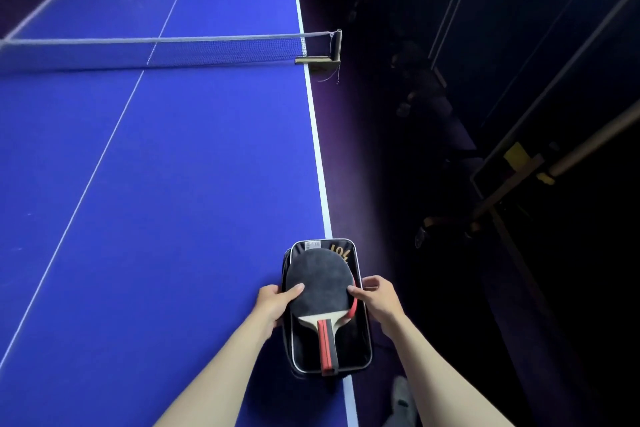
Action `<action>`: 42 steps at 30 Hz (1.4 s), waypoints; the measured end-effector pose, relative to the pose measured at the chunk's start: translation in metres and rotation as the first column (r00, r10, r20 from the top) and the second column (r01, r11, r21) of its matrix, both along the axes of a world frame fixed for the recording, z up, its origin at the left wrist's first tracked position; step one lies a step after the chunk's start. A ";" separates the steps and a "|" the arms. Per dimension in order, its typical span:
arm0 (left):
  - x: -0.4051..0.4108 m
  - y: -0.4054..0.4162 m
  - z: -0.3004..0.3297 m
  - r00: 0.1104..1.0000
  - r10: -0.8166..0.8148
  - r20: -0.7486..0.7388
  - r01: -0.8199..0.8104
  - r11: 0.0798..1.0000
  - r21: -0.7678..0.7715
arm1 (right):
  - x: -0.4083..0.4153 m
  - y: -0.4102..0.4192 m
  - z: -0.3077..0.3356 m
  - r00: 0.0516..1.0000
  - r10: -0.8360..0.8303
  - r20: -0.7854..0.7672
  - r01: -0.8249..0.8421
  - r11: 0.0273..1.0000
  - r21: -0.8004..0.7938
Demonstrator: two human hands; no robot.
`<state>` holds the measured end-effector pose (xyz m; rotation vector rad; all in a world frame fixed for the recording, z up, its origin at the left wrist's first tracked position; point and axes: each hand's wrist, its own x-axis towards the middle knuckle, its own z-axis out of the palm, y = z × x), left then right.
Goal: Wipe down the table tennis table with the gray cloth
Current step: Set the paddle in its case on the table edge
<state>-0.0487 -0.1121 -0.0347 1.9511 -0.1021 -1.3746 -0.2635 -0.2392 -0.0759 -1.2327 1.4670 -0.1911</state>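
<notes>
Blue table tennis table (173, 184) — net (156, 48) across middle, black paddle case (360, 350) at right edge

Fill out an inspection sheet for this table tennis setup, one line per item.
Surface: blue table, white lines, net stretched across.
Job's things: gray cloth, nothing seen.
Clutter: black bat case at the table's right edge, overhanging it; bat lies on top, handle toward the person.
Grips: left hand and right hand hold the case's sides, thumbs on the bat's black rubber.
Cables: a thin cord hangs from the net post.
Surroundings: dark floor on the right, poles leaning; details too dim to tell.
</notes>
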 end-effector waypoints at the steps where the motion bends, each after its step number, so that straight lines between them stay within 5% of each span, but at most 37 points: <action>1: -0.006 -0.014 0.002 1.000 0.015 0.024 -0.015 1.000 -0.011 | -0.004 -0.018 0.003 1.000 0.009 0.005 -0.009 1.000 -0.019; 15: -0.067 -0.198 0.062 0.933 0.210 0.293 -0.192 0.977 -0.090 | -0.035 -0.239 0.046 0.970 0.146 0.192 -0.139 0.989 -0.049; 24: -0.004 -0.284 0.075 0.834 0.220 0.506 -0.207 0.975 -0.083 | 0.042 -0.323 0.054 0.957 0.142 0.253 -0.146 0.989 -0.003; 42: 0.157 -0.485 0.077 0.775 0.360 0.520 -0.348 0.929 -0.124 | 0.232 -0.545 0.054 0.940 0.242 0.240 -0.265 0.962 0.069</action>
